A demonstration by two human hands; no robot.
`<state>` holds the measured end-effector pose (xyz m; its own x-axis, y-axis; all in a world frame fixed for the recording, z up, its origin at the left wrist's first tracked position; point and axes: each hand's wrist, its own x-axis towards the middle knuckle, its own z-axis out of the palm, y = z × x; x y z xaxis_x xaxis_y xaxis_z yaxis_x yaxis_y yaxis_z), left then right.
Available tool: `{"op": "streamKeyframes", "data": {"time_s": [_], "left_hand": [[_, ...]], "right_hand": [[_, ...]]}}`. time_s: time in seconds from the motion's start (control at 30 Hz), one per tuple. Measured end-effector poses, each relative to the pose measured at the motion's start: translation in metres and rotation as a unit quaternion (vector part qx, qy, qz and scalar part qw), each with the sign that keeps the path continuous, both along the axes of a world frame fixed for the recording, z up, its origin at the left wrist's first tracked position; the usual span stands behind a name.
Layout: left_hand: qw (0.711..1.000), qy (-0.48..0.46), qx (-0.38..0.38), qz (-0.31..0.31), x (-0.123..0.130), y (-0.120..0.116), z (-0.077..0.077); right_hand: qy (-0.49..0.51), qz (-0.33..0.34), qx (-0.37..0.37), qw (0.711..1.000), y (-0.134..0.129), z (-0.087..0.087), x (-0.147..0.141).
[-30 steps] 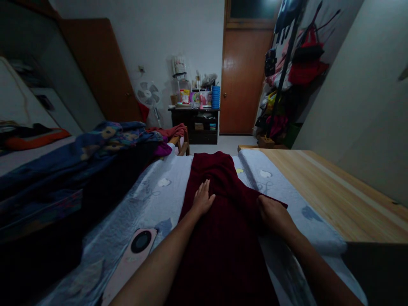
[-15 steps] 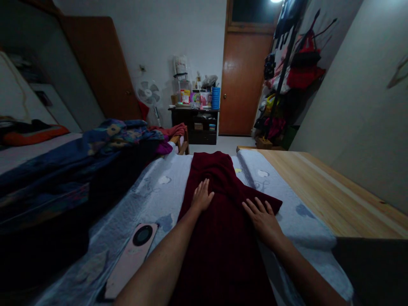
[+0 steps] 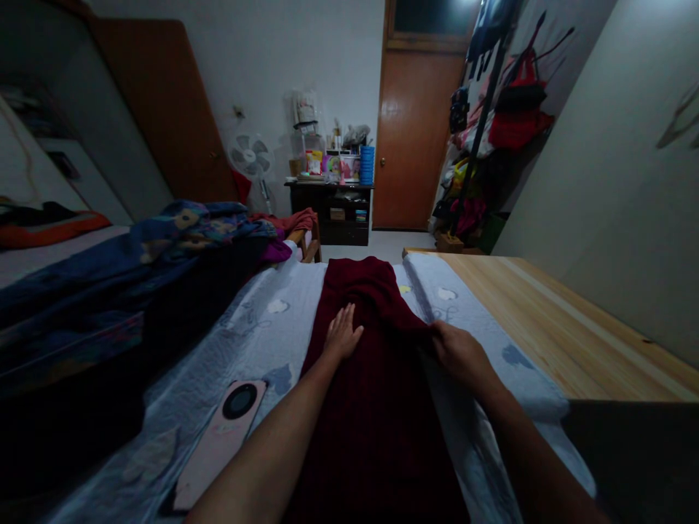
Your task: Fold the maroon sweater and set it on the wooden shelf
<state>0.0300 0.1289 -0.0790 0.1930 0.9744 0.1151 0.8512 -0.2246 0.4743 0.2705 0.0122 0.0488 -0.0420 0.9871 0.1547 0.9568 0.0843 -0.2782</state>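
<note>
A dark red garment (image 3: 382,407) lies lengthwise on the pale blue patterned bed sheet (image 3: 267,320), its far end close to the bed's far edge. My left hand (image 3: 343,336) rests flat on its upper left part, fingers stretched out. At the garment's right side, my right hand (image 3: 459,356) is closed on the flap that sticks out there, and the cloth bunches up toward the fingers. The fingertips of that hand are partly hidden by cloth. A pink phone (image 3: 221,444) with a round black camera ring lies face down left of my left forearm.
Rumpled blue patterned bedding (image 3: 191,240) and dark cloth (image 3: 180,327) cover the left side. A bare wooden board (image 3: 524,313) runs along the right. Farther off are a fan (image 3: 252,156), a black cabinet (image 3: 328,218), a brown door (image 3: 412,138) and hanging bags (image 3: 518,116).
My right hand has gone from lying spread on the garment's right flap to gripping it, and the flap's pointed end is now gathered in. My left hand stays flat in place.
</note>
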Motion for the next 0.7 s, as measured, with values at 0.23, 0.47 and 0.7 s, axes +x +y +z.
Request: {"op": "streamKeyframes", "data": {"time_s": [0.23, 0.47, 0.7], "left_hand": [[0.997, -0.079, -0.011, -0.003, -0.002, 0.002, 0.000], [0.893, -0.426, -0.142, 0.018, -0.019, 0.019, 0.020], [0.855, -0.453, -0.248, 0.043, -0.037, 0.005, 0.060]], "right_hand": [[0.206, 0.006, 0.113, 0.972, -0.011, 0.036, -0.023], [0.280, 0.111, 0.072, 0.951, -0.026, 0.015, -0.054], [0.214, 0.209, -0.021, 0.954, -0.039, -0.016, -0.094]]}}
